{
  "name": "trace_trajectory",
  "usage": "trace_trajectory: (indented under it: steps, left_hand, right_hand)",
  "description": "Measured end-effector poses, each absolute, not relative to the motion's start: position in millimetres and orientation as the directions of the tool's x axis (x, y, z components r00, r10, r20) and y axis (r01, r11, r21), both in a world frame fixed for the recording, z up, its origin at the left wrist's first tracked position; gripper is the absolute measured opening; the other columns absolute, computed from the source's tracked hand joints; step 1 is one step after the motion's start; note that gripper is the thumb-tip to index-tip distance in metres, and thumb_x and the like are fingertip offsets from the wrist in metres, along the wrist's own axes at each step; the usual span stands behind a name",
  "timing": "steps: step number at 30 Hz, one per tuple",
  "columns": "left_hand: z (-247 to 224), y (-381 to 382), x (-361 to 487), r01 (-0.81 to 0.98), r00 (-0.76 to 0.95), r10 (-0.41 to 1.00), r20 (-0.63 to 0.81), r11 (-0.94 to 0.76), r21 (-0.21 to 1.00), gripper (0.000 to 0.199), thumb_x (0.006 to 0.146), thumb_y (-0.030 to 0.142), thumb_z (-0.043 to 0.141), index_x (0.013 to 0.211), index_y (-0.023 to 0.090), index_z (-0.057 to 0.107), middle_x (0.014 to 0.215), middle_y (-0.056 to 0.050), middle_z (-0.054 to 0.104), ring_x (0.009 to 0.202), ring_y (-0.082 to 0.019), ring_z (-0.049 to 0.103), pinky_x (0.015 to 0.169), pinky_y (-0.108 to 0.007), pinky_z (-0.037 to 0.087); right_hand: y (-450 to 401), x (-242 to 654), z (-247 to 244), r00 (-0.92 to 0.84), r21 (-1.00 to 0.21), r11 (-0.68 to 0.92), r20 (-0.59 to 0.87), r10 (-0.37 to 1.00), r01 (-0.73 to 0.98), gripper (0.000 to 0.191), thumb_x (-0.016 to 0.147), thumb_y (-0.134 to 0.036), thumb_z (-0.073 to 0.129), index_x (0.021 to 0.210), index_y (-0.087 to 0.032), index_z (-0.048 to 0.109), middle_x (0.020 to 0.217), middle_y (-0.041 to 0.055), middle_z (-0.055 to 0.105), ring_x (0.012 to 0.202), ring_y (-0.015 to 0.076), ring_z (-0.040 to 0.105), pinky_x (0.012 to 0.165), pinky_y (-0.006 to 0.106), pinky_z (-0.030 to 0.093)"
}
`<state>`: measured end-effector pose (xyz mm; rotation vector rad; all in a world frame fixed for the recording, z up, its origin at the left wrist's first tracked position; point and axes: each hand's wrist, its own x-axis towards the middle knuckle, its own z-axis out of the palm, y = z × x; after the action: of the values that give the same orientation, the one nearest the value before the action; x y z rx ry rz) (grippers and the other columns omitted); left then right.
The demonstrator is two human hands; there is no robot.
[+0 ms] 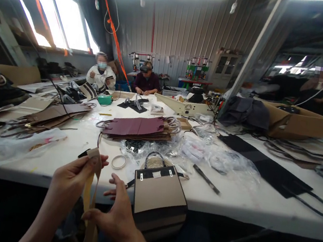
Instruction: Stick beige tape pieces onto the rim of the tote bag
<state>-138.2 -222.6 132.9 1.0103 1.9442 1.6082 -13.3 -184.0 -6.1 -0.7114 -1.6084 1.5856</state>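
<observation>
My left hand (71, 178) pinches the upper end of a long tan strap (88, 193), which hangs down past the table edge. Spread fingers show on my right hand (119, 209), just right of the strap; its thumb lies against the strap's lower part, and I cannot tell how firmly it touches. Close to my right hand, a taupe and black handbag (160, 195) leans at the table's front edge, with a braided handle and two small white-marked fittings on top. A pale ring-shaped roll (119, 162) lies on the table beyond my hands.
Stacked maroon bag panels (136, 127) with handles lie mid-table beside crumpled clear plastic (196, 150). A dark pen-like tool (206, 179) is right of the bag. A black strip panel (266, 164) and cardboard box (299, 122) stand right. Two people (146, 81) sit across.
</observation>
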Motion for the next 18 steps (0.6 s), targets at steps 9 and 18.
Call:
trace_trajectory:
  steps: [9,18]
  left_hand:
    - [112,-214,-139,0.398,-0.606,0.779,0.161,0.122,0.909,0.059,0.087,0.068,0.071,0.124,0.023,0.081,0.133,-0.008,0.082,0.134,-0.035,0.07,0.124,-0.05,0.05]
    - [97,-212,-141,0.407,-0.564,0.815,0.131,0.136,0.903,0.059,0.09,0.066,0.071,0.133,0.026,0.078,0.137,-0.005,0.08,0.134,-0.034,0.07,0.119,-0.045,0.053]
  right_hand:
    - [-189,-28,7,-0.598,-0.942,-0.133,0.082,0.797,-0.307,0.037,0.105,-0.053,0.058,0.096,-0.02,0.071,0.076,0.0045,0.073,0.065,0.0197,0.07,0.065,0.032,0.056]
    - [-180,-40,-6,-0.467,-0.982,0.051,0.133,0.874,-0.184,0.028,0.097,-0.042,0.071,0.081,-0.019,0.072,0.077,0.0034,0.072,0.073,0.0178,0.065,0.072,0.03,0.051]
